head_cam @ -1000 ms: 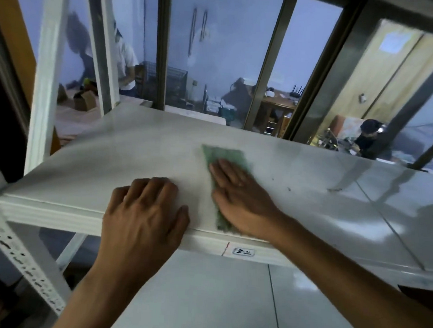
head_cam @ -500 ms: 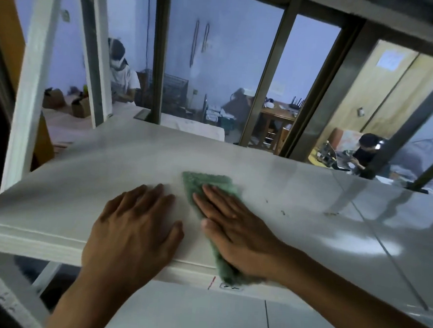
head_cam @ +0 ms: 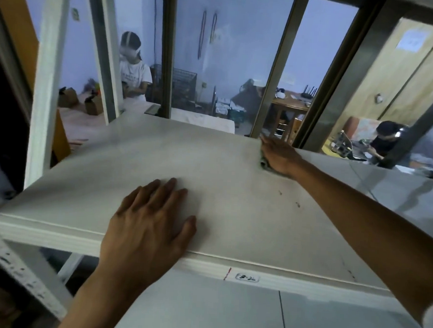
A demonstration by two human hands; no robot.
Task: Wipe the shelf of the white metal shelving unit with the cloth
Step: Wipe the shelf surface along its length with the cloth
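The white metal shelf (head_cam: 174,166) fills the middle of the view, its front lip facing me. My right hand (head_cam: 279,155) reaches to the shelf's far edge and presses flat on the green cloth (head_cam: 263,163), of which only a small bunched corner shows under the palm. My left hand (head_cam: 148,223) lies flat near the front edge, fingers spread, holding nothing. A few dark specks (head_cam: 296,204) sit on the surface to the right.
White perforated uprights (head_cam: 47,77) frame the left side, and a lower shelf (head_cam: 226,314) lies beneath. Dark window bars (head_cam: 168,49) stand behind the shelf. Beyond the glass, two people work at tables (head_cam: 290,105).
My right hand has slid the cloth from the front edge of the shelf to its far edge. My left hand has stayed flat near the front edge.
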